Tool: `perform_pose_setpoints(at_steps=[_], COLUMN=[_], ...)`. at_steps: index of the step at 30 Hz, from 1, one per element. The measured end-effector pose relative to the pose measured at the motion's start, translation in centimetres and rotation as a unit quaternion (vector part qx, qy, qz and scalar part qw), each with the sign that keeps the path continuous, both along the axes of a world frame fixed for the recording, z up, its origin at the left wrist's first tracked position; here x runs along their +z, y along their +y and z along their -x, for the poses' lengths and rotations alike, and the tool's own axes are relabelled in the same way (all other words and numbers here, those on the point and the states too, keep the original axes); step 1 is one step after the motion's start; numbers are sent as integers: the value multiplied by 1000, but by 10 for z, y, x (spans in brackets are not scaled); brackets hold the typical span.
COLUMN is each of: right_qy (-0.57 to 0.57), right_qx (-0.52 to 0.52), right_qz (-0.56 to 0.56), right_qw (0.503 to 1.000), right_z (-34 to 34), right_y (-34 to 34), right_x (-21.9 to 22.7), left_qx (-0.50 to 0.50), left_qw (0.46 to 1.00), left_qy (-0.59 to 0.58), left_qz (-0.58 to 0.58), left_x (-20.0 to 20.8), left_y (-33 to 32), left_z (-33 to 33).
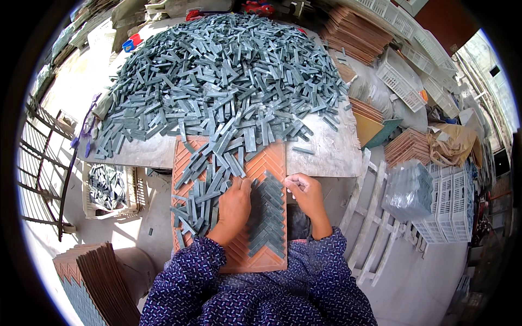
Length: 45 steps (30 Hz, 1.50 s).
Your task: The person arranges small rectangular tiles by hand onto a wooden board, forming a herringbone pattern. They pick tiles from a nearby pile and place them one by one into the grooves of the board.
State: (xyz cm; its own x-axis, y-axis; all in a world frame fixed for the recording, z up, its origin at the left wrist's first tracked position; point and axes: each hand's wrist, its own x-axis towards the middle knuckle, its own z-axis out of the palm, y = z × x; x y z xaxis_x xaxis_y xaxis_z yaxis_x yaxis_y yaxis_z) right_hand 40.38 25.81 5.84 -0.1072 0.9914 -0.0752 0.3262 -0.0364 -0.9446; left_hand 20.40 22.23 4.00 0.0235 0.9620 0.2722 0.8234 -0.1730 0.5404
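An orange tray (pixel 231 266) with herringbone grooves lies before me, its far end under a big heap of grey-green stone strips (pixel 234 76). On its right side, strips (pixel 266 217) are laid in a herringbone band; loose ones (pixel 198 204) cover the left side. My left hand (pixel 234 212) is closed above the middle of the tray, with a strip's dark end showing at its fingertips. My right hand (pixel 307 195) is closed in a pinch at the tray's right edge, by the top of the laid band; what it pinches, if anything, is too small to make out.
The heap rests on a pale tabletop (pixel 326 157). At left below stands a crate (pixel 133 187) of strips, with stacked trays (pixel 98 288) nearer me. To the right are a white slatted pallet (pixel 370 223), a plastic-wrapped bundle (pixel 410 190) and white crates (pixel 448 212).
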Motion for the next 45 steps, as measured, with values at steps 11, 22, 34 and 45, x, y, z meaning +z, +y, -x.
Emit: perform_pose_setpoints(at_steps=[11, 22, 34, 45], right_qy=[1, -4, -277, -253], right_qx=[-17, -19, 71, 40], right_qz=[-44, -65, -260, -266], right_qw=[999, 998, 922, 929], right_z=[-6, -3, 28, 41], right_y=[-19, -18, -11, 6], right_x=[6, 16, -5, 5], left_qx=[-38, -121, -104, -129], left_qw=[997, 980, 985, 983], left_qy=[59, 160, 135, 132], left_qz=[19, 8, -25, -12], left_x=[19, 15, 6, 6], left_y=[-8, -2, -11, 4], left_z=[9, 19, 15, 14])
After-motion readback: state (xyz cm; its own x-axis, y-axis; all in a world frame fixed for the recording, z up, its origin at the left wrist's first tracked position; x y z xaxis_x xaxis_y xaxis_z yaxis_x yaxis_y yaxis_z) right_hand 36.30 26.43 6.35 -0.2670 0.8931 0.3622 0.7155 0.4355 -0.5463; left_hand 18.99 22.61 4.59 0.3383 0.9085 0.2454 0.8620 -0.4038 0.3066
